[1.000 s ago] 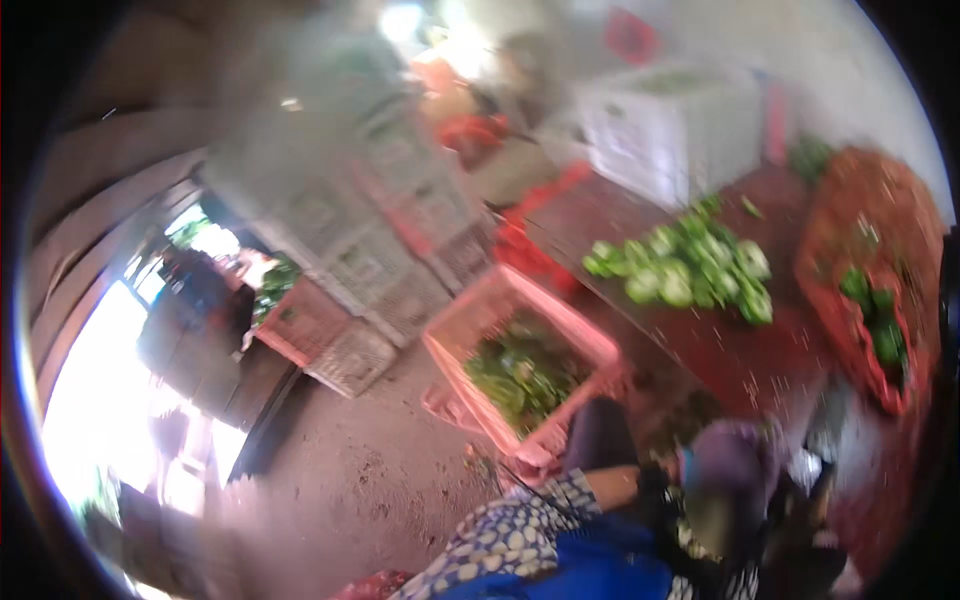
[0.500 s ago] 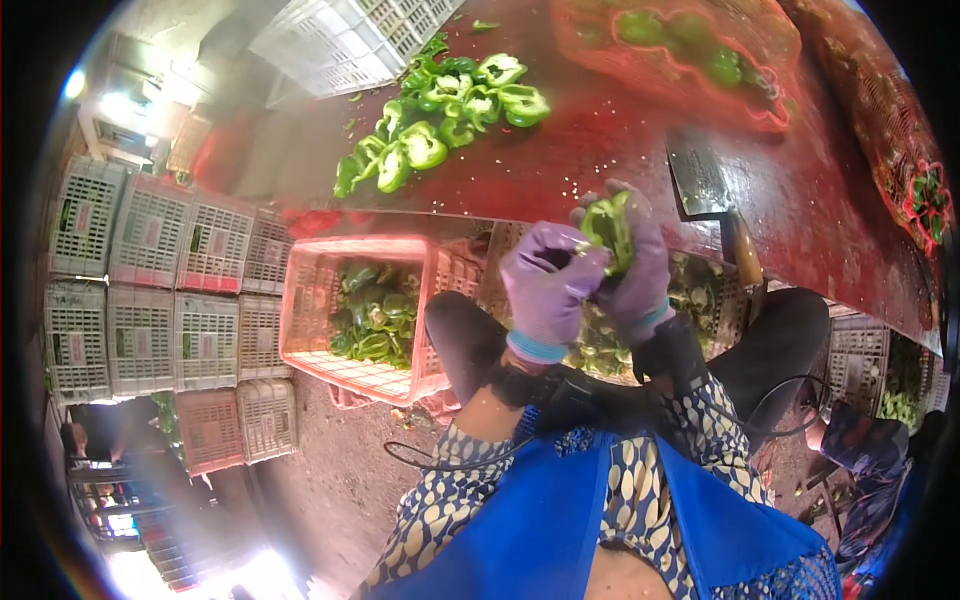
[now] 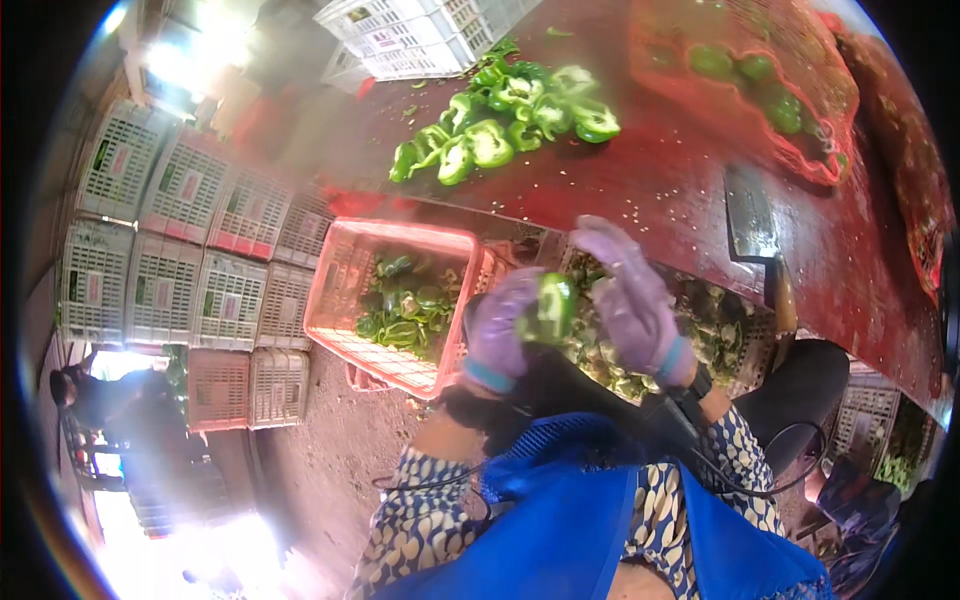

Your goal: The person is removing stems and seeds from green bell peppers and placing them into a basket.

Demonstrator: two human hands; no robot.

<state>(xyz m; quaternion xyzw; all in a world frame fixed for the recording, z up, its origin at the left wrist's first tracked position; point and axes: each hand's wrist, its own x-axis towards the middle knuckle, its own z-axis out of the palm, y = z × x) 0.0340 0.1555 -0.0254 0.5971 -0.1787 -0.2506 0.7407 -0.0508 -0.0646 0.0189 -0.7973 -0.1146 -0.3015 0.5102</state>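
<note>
Both my hands wear light purple gloves with blue cuffs. My left hand (image 3: 503, 320), between the table's near edge and my lap, is closed on a green pepper piece (image 3: 554, 306); its outline is smeared by motion. To the right of it, my right hand (image 3: 632, 300) is held apart with its fingers stretched out and nothing in them. A pile of cut green peppers (image 3: 490, 143) lies at the left of the red table (image 3: 660, 175). Below my hands, a container holds many pale green pepper scraps (image 3: 705, 318).
At the table's right lies a cleaver (image 3: 750, 215) with a wooden handle. Beyond it is a red mesh bag (image 3: 760, 95) of whole peppers. A pink crate (image 3: 335, 300) with green pepper pieces stands left of my knee. Stacked crates (image 3: 160, 280) line the far left; a white crate (image 3: 410, 50) stands behind the pile.
My hands have parted and come down from the table's edge. The pepper piece, earlier between both hands, is now in my left hand alone. The view has swung left.
</note>
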